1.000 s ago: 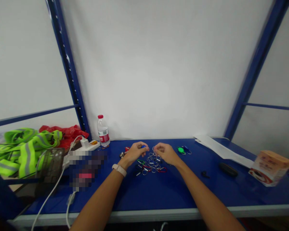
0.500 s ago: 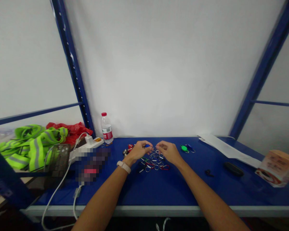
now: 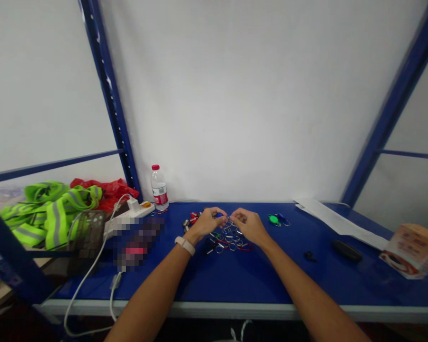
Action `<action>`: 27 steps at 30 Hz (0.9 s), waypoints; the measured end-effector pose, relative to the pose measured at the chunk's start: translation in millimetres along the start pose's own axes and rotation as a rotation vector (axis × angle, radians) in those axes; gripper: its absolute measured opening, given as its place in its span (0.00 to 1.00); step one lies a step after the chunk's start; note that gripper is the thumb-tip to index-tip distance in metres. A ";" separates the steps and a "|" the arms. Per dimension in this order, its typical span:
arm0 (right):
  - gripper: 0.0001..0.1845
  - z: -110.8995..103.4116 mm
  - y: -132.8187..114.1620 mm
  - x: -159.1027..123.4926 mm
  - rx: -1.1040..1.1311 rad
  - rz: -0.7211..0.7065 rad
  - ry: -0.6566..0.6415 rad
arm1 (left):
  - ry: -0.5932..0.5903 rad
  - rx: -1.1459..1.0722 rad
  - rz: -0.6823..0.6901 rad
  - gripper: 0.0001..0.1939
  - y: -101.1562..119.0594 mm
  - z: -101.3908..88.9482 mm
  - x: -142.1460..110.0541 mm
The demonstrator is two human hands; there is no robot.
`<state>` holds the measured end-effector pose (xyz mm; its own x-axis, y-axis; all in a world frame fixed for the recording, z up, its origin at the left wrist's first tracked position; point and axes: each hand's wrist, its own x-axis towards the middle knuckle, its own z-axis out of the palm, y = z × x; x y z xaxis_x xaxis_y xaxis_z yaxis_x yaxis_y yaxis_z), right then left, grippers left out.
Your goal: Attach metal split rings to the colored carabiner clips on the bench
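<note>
My left hand [image 3: 207,222], with a pale band on its wrist, is closed in a pinch on a small blue piece [image 3: 218,215], mostly hidden by the fingers. Close by on the right, my right hand [image 3: 247,222] is pinched too. A thin metallic glint shows between the two sets of fingertips, too small to make out. Below the hands lies a pile of carabiners with key rings [image 3: 231,246], in red, green, black and silver. Several red and black pieces [image 3: 193,218] sit behind my left hand, partly covered by it.
Right of my hands lie a green round piece [image 3: 274,220] and a blue carabiner with a ring [image 3: 282,218]. Further right are black earphones [image 3: 309,256], a black case [image 3: 346,250], white paper [image 3: 337,221] and a box [image 3: 412,251]. Leftward stand a bottle [image 3: 159,187] and power strip [image 3: 128,221].
The camera view has shifted slightly. Both hands keep nearly the same place and pinch, the blue piece still in my left hand.
</note>
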<state>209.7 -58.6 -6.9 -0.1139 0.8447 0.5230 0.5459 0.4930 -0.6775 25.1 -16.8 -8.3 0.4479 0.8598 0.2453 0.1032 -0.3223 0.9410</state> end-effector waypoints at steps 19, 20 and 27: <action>0.19 12.1 2.0 2.7 0.402 0.134 0.064 | 0.034 -0.082 0.018 0.17 13.9 4.9 -4.4; 0.19 12.2 0.8 3.0 0.415 0.127 0.066 | 0.063 -0.069 0.048 0.17 13.6 4.2 -3.5; 0.20 10.9 -3.7 3.0 0.433 0.117 0.069 | 0.213 0.183 0.198 0.13 26.7 7.1 -8.7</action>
<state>198.3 -55.6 -8.4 -0.0087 0.8914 0.4531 0.1528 0.4490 -0.8804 30.2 -35.7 12.9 0.2822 0.8304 0.4805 0.1993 -0.5407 0.8173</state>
